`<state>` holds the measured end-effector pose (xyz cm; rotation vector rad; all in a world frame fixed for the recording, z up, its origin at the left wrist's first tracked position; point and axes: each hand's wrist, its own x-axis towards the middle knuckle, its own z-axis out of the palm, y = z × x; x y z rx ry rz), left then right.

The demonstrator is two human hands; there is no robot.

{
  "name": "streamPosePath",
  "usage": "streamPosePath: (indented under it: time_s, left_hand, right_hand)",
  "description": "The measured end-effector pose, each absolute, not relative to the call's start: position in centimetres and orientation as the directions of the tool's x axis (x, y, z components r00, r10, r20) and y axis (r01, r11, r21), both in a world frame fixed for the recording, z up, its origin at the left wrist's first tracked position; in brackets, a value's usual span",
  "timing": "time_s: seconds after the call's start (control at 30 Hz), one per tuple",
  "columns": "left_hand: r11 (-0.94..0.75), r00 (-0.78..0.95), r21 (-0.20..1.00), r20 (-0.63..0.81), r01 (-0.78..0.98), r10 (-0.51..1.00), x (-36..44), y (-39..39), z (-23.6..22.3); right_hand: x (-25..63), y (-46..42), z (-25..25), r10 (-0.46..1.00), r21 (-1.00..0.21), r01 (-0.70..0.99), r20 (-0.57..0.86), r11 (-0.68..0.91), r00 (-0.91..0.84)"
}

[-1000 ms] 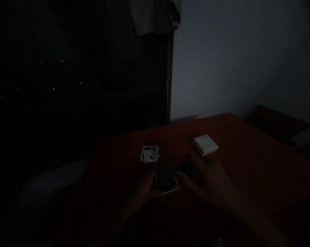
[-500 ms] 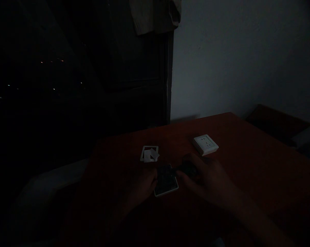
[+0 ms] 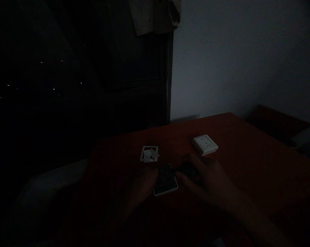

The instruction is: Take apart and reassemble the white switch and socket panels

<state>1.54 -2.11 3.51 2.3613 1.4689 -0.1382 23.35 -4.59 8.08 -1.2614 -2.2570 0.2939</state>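
Observation:
A square panel with a dark inner face and a thin white rim lies on the table, probably the back of a wall switch. My left hand is closed at its left edge, holding it, though the fingertips are lost in shadow. In my right hand, fingers wrap round the dark handle of a screwdriver. Its shaft points left and its tip meets the panel's upper right side. Just beyond the panel, a white frame lies flat, with small white pieces on it.
A white wall socket on its box sits beyond my right hand on the reddish table. Behind are a pale wall and a dark window with hanging cloth. The room is very dim.
Both hands, the panel and the screwdriver stay almost in place. My left hand shifts very slightly at the panel's edge. The wall looks a little brighter.

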Motion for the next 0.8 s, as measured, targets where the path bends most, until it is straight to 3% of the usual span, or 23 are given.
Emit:
streamPosePath:
  time_s: [0.2, 0.4, 0.6, 0.8]
  left_hand:
    - [-0.467, 0.518, 0.245, -0.224, 0.85, 0.825, 1.2, -1.7, 3.2]
    - [-0.528, 0.604, 0.354, -0.153, 0.772, 0.782, 1.0, -1.5, 3.5]
    - [-0.497, 0.561, 0.289, -0.217, 0.818, 0.799, 0.7, -1.3, 3.7]
    - [-0.546, 0.612, 0.297, -0.222, 0.784, 0.759, 0.8, -1.3, 4.3]
  right_hand:
    - [23.4, -4.6, 7.9, 0.843, -0.436, 0.725, 0.345, 0.534, -0.413]
    - [23.4, -4.6, 7.8, 0.848, -0.436, 0.73, 0.334, 0.527, -0.412]
    - [23.4, -4.7, 7.9, 0.848, -0.439, 0.727, 0.316, 0.528, -0.425]
    - [23.3, -4.6, 8.2, 0.848, -0.429, 0.734, 0.32, 0.527, -0.422]
